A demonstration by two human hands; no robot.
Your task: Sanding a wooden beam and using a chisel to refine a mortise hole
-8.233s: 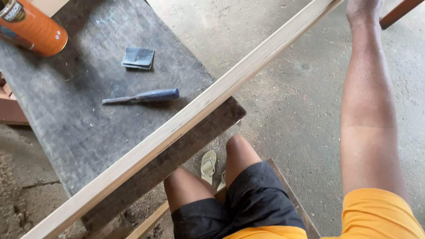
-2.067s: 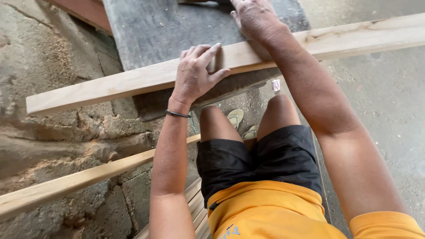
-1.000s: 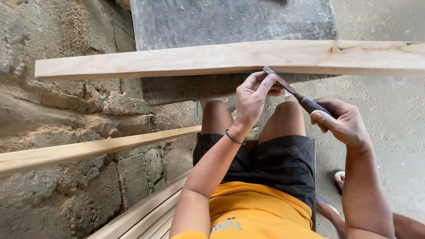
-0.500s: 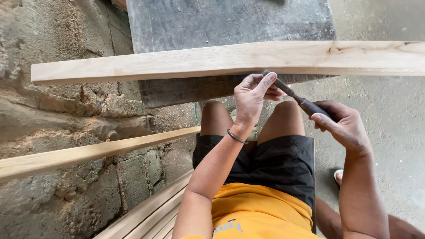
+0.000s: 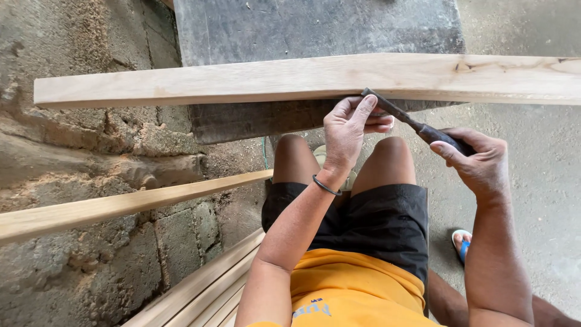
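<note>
Both hands share one tool. Each grip is closed on a chisel [image 5: 407,118] that slants from upper left down to lower right, its tip meeting the near edge of a pale wooden plank [image 5: 254,80].

At the far left, the plank's cut end juts out past a rough block wall [image 5: 91,157] dusted with sawdust. Below it, a second, narrower wooden strip [image 5: 121,204] runs across at a slant, and more pale strips [image 5: 200,290] lie stacked near the bottom edge.

Toward the middle, the plank lies flat across the near end of a dark, worn worktop [image 5: 315,27], which carries its weight so that both hands are free for the tool. The left hand [image 5: 348,130], with a dark band at the wrist, pinches the metal blade close to its tip, fingertips touching the plank's edge; this looks like a guiding hold that steadies where the tip bites.

Further right, the right hand [image 5: 478,163] is wrapped around the dark handle, set behind the blade as if to supply the push. The person sits with knees under the plank, in black shorts and an orange shirt.

At the far right, the plank continues out of view over bare concrete floor [image 5: 538,181], where a foot in a blue sandal [image 5: 463,245] shows.
</note>
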